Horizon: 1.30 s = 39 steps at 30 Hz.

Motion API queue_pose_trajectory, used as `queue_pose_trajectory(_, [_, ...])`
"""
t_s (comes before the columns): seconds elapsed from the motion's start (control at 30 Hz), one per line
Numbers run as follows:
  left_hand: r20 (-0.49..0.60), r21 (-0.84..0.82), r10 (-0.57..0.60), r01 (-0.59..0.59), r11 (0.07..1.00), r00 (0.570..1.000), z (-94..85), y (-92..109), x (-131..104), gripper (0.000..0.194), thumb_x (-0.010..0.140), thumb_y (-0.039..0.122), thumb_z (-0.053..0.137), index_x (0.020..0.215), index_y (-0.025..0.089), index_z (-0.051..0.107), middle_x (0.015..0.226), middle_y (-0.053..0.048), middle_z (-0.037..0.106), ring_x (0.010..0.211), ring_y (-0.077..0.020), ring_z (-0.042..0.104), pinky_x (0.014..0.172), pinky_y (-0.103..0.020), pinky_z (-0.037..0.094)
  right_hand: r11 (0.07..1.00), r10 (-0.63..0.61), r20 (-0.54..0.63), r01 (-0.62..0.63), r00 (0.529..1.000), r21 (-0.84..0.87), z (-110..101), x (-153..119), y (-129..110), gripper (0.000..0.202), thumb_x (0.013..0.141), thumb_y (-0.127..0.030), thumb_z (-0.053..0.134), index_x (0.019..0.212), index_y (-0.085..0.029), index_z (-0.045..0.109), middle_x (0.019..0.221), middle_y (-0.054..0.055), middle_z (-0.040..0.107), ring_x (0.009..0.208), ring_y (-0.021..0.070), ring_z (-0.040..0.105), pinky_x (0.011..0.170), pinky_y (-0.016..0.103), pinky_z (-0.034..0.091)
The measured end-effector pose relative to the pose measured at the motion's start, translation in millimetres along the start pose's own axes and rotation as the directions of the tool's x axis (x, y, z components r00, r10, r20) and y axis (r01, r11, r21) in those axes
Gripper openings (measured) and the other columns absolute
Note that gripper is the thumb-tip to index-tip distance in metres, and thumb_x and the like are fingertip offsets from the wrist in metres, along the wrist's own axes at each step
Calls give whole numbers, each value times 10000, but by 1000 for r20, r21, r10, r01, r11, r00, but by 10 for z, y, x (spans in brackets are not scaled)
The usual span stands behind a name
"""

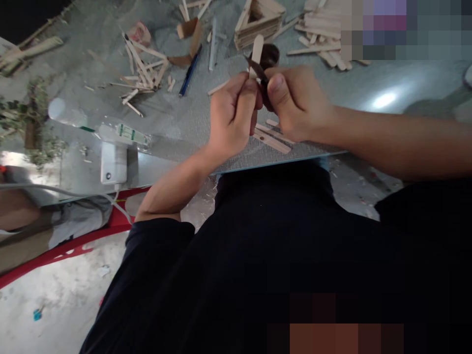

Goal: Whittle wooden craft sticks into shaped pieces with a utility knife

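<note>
Above the table's near edge, my left hand (232,113) is closed on the lower part of a pale wooden craft stick (257,49), whose rounded end points up. My right hand (300,101) is closed around the dark handle of a cutting tool with a pointed dark blade (259,70). The blade lies across the stick, just above my left fingers. Whether the tool is a knife or scissors I cannot tell. A round dark brown thing (272,55) shows just behind the stick. Below my hands, several loose craft sticks (273,139) lie on the table.
A triangular stack of craft sticks (260,24) stands at the back, beside a stick pile (322,32). Leftward lie broken sticks (147,69), a blue pen (191,73), a clear plastic bottle (106,130) and a white charger (113,164) with a cable. A person's arm (16,201) shows at far left.
</note>
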<state>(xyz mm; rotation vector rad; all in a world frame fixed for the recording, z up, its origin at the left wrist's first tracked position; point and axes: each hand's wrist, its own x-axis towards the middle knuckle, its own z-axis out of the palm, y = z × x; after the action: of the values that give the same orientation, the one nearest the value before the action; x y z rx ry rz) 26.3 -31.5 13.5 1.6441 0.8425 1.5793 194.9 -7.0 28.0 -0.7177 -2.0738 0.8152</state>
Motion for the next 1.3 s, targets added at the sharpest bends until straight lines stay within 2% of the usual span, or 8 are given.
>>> queue_pose_trajectory(0.13, [-1,-71,-2,2,997,1000,26,-60,10,640,1078,818,445,711,298,507,425,68,291,327,-129,234,391,-368,153,1000,29,9,-29,1000,-7,-4,4,6,668,1054,-883,337,849,-283,547,795,69,597,705,255,468,634,401,295])
queue_pose_trajectory(0.3, [37,-45,-98,100,994,995,-4,0,22,635,1085,795,450,700,293,513,445,53,339,341,-135,295,411,-364,207,999,41,16,-41,999,-1,-7,-2,-5,681,1050,-894,322,853,-278,535,795,75,600,700,253,469,631,399,294])
queue_pose_trajectory(0.57, [50,-152,-51,58,987,997,14,14,35,632,1120,728,443,675,290,543,422,55,332,310,-137,277,392,-389,175,1000,30,-31,-30,999,3,9,-11,15,654,1025,-896,398,833,-298,579,802,78,648,698,279,524,604,410,317])
queue_pose_trajectory(0.73, [49,-92,-156,160,983,986,25,110,25,625,1135,715,450,698,272,515,445,73,326,341,-134,307,434,-362,236,999,34,-18,-34,999,39,21,5,30,692,1042,-901,352,835,-290,604,813,86,658,674,259,494,618,405,309])
queue_pose_trajectory(0.87, [5,-100,-86,86,991,996,53,-41,41,678,1090,822,414,680,293,518,409,77,310,298,-127,253,380,-379,172,994,-21,-27,24,999,108,30,18,63,698,1021,-917,433,835,-269,612,720,57,579,664,231,464,611,380,290])
queue_pose_trajectory(0.97, [-7,-117,-10,9,993,1000,38,-159,56,729,1061,885,349,660,303,527,377,79,281,265,-116,222,338,-377,144,995,-37,-30,40,999,93,31,23,65,699,1074,-872,388,847,-249,609,694,40,523,664,214,446,609,369,279])
queue_pose_trajectory(1.13, [67,-26,-69,71,997,995,-12,-145,56,697,1074,856,389,691,287,511,428,74,300,303,-114,289,380,-367,191,990,-75,-4,75,997,117,17,29,49,657,1109,-815,408,852,-237,588,711,38,543,654,201,429,619,367,288])
queue_pose_trajectory(1.3, [49,-29,-61,63,998,997,-15,-173,42,671,1102,813,374,704,294,525,403,88,282,291,-119,231,377,-384,150,996,-67,-14,67,998,50,-4,39,38,657,1121,-797,398,819,-239,569,709,34,522,654,202,421,632,368,278])
